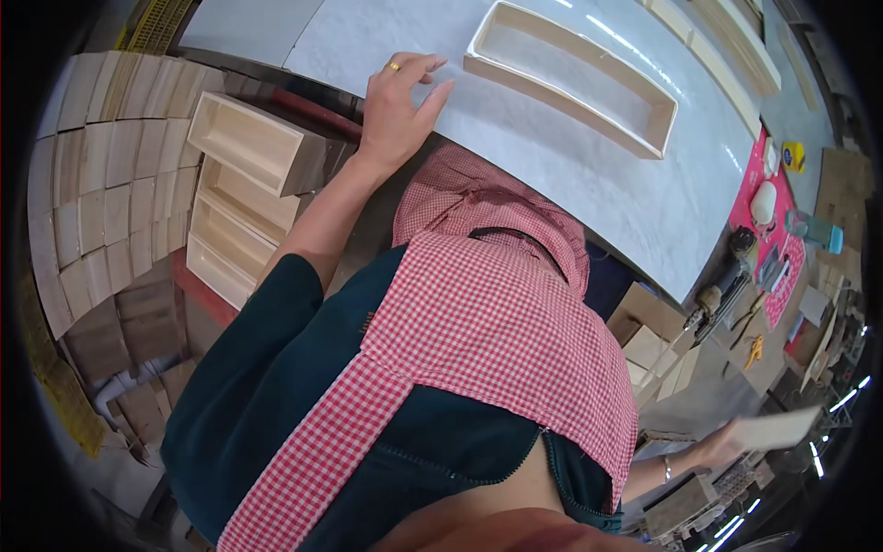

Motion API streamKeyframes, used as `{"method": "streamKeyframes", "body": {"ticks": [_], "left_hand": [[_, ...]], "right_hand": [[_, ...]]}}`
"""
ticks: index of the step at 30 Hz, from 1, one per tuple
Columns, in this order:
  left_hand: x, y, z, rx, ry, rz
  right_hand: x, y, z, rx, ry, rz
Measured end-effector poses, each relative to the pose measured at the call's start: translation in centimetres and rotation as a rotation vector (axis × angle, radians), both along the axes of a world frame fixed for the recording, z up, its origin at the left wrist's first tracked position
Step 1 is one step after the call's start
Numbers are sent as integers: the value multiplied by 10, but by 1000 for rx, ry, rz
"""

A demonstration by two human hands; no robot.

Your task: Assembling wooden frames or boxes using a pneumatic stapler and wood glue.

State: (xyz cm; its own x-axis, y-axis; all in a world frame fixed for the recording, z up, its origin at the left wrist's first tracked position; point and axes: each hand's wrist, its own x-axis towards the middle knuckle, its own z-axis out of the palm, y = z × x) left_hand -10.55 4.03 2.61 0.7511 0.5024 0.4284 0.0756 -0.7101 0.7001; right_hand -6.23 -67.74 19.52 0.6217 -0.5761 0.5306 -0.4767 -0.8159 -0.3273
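Note:
On the pale marbled tabletop lies a long rectangular wooden frame, with the same pale surface showing through its inside. My left hand hovers near the table's front edge, left of the frame and apart from it. Its fingers are loosely spread with nothing in them, and a ring is on one finger. Far out at the lower right, my right hand grips a flat, light wooden board, somewhat blurred. A bracelet circles that wrist.
Open wooden boxes are stacked at my left, beside a tall pile of wooden pieces. Long wooden strips lie at the table's far right. Beyond its right edge are a pink patterned cloth, a teal-capped container and orange-handled pliers.

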Motion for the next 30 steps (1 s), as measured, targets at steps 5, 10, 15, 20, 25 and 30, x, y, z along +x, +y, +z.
{"method": "streamKeyframes", "body": {"ticks": [5, 10, 15, 20, 25, 30], "left_hand": [[15, 9, 3, -40, 52, -31], [23, 11, 8, -101, 160, -29], [27, 9, 14, -110, 179, -19], [35, 8, 30, -69, 165, -78], [35, 12, 36, 6, 126, -162], [41, 15, 21, 190, 162, -67]], "right_hand": [[90, 254, -12, -15, 283, 1132], [136, 397, -38, -120, 534, 1627], [174, 420, -56, -216, 498, 1773], [203, 425, -67, -307, 525, 1814], [218, 427, -80, -356, 574, 1787], [217, 434, -87, -386, 494, 1834]]}}
